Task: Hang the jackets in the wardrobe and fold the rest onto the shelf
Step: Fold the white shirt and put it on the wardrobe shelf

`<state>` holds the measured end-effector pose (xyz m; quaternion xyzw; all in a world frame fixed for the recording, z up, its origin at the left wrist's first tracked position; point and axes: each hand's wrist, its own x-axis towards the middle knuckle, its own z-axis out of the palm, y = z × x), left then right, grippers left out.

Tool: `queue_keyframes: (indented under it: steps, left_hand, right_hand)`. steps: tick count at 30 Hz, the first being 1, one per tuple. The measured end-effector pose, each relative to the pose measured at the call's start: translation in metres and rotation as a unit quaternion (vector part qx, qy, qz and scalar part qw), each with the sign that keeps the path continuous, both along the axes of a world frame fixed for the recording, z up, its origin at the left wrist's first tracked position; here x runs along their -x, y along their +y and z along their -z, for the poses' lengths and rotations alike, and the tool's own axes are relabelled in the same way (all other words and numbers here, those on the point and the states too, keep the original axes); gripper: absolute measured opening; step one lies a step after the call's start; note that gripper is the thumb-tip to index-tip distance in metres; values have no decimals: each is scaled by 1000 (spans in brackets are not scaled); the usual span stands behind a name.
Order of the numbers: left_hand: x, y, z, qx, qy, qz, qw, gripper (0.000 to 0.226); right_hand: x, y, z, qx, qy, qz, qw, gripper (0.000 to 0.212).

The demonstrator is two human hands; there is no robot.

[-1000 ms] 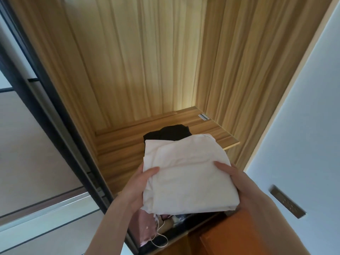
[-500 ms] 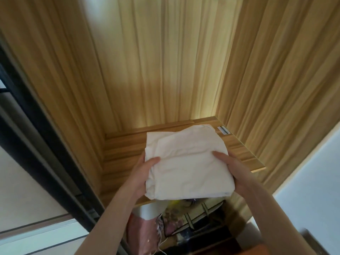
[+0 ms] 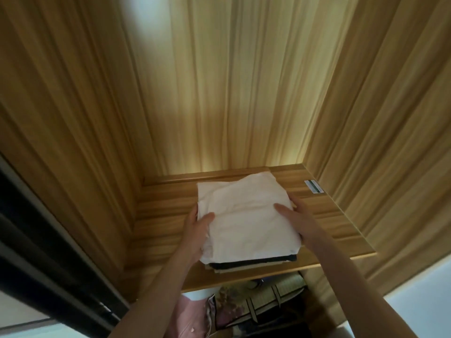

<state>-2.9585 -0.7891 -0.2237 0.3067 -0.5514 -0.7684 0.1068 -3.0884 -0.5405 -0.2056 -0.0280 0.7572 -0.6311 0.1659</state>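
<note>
Both hands, left hand [image 3: 195, 230] and right hand [image 3: 296, 220], grasp the folded white garment [image 3: 244, 215] atop the pile on the shelf [image 3: 329, 215], seemingly nearly placed; jackets unseen.

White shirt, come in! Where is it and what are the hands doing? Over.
Left hand and right hand grip white shirt at its sides. Shirt sits atop folded pile on shelf. Nothing in the way.
</note>
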Motion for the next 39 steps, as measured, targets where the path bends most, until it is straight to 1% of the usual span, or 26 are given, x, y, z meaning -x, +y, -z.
queue_keyframes:
  steps: [2, 6, 9, 11, 13, 14, 15, 17, 18, 19, 21, 22, 24, 25, 28, 31, 36, 39]
  left_hand:
    - [5, -1, 10, 8, -6, 0, 1000, 41]
    - [11, -2, 28, 19, -24, -8, 1000, 39]
    - [12, -1, 32, 25, -23, -32, 999, 28]
    - [13, 2, 29, 67, -24, -38, 997, 25]
    - [14, 7, 26, 136, -24, -45, 989, 24]
    - [13, 9, 25, 198, -34, -48, 978, 25]
    - [11, 11, 24, 283, -56, -49, 956, 28]
    - [3, 15, 25, 451, -92, -48, 886, 32]
    - [-1, 17, 25, 508, -95, -48, 855, 32]
    - [-4, 20, 25, 539, -89, -39, 837, 33]
    - [-10, 25, 29, 571, -69, 13, 818, 42]
    - [-11, 27, 34, 598, -65, 51, 797, 47]
    - [-13, 28, 47, 660, -83, 123, 737, 55]
    - [-14, 26, 53, 670, -99, 147, 721, 57]
    - [-20, 19, 64, 665, -142, 175, 712, 59]
    - [-29, 15, 63, 691, -144, 181, 684, 60]
    - [-56, 11, 43, 720, -140, 180, 655, 67]
    - [-81, 11, 26, 746, -113, 181, 631, 67]
  right_hand:
    - [5, -1, 11, -8, -6, 2, 1000, 54]
    - [11, -3, 32, -53, 30, -7, 998, 50]
    - [15, -7, 44, -94, 51, -4, 994, 47]
    - [17, -6, 53, -133, 66, -4, 989, 42]
    - [18, -5, 61, -159, 67, 3, 985, 33]
    - [17, -5, 62, -170, 72, 8, 983, 29]
    - [15, -5, 62, -180, 79, 16, 980, 30]
    - [8, -5, 57, -218, 105, 33, 970, 41]
    - [3, -5, 54, -258, 131, 33, 957, 46]
    - [-3, -5, 53, -295, 162, 24, 941, 50]
    - [-20, -4, 51, -316, 224, -2, 922, 55]
    - [-29, -3, 51, -317, 244, -21, 916, 57]
    - [-43, -4, 55, -339, 266, -71, 900, 66]
    - [-48, -6, 59, -360, 269, -94, 888, 71]
    - [-56, -5, 70, -421, 272, -133, 855, 79]
    - [-61, -3, 75, -448, 293, -135, 834, 81]
    - [-88, -9, 73, -454, 343, -112, 815, 77]
    - [-115, -18, 63, -449, 344, -109, 818, 79]
